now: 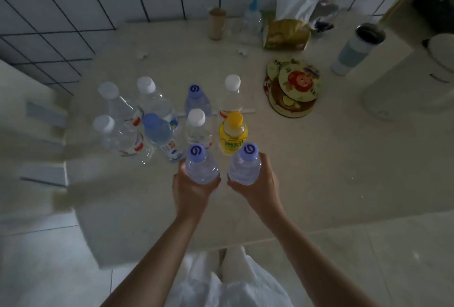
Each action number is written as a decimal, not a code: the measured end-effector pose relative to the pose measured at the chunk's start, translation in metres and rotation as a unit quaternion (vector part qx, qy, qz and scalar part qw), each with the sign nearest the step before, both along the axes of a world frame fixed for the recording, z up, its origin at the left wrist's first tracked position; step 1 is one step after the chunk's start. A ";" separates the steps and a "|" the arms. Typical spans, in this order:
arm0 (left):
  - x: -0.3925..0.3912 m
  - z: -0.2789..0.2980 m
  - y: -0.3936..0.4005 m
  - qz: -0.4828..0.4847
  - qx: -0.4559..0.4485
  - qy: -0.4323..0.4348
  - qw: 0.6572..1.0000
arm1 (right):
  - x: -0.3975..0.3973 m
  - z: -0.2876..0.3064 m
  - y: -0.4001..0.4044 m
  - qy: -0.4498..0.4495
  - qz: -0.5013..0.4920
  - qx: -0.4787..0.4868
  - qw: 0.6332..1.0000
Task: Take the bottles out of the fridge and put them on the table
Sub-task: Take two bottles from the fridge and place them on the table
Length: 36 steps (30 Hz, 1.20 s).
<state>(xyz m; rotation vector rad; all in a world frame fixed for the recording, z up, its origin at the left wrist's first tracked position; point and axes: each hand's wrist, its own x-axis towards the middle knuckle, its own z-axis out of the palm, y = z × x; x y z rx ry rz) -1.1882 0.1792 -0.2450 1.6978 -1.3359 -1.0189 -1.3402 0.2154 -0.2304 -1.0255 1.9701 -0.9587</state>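
Both hands, left hand [194, 187] and right hand [258, 183], grip purple-capped bottles [201, 167].

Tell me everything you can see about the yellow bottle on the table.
The yellow bottle is small, seemingly plastic, with a yellow cap and a yellow label bearing green print. It stands upright and closed on the pale table, at the right edge of the bottle group, just beyond the two bottles being held. No hand touches it.
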 end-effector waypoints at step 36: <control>0.000 -0.024 -0.012 -0.047 -0.034 -0.132 0.990 | -0.004 -0.043 -0.015 0.008 0.058 -0.070 0.996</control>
